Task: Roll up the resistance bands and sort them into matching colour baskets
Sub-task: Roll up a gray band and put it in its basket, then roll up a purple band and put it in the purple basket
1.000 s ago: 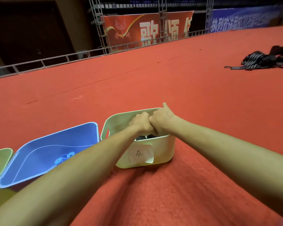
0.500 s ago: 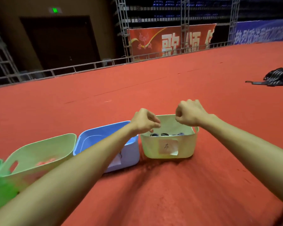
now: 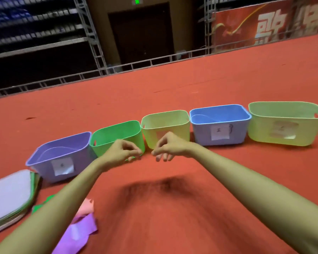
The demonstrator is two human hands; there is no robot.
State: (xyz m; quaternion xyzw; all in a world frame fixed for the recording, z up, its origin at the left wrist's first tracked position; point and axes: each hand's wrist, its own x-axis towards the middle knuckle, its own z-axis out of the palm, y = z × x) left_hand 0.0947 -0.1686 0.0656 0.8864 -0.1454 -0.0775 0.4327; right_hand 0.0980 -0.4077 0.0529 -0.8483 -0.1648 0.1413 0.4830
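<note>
Several baskets stand in a row on the red carpet: a purple basket [image 3: 62, 154], a green basket [image 3: 117, 133], a pale yellow-green basket [image 3: 166, 125], a blue basket [image 3: 219, 129] and a larger pale green basket [image 3: 283, 123]. My left hand [image 3: 123, 152] and my right hand [image 3: 168, 147] hover side by side in front of the green and yellow-green baskets, fingers loosely curled, holding nothing. Loose bands lie at the lower left under my left forearm: a purple band [image 3: 77, 233], a pink band [image 3: 86, 208] and a green band [image 3: 39, 208].
A stack of flat lids [image 3: 9, 197] lies at the far left beside the purple basket. A metal truss railing [image 3: 117, 67] marks the carpet's far edge. Open red carpet [image 3: 173, 217] spreads between me and the baskets.
My hands left the pale basket at the right end and came away holding nothing. The view swung left, bringing the whole row, the lids and the loose bands into sight.
</note>
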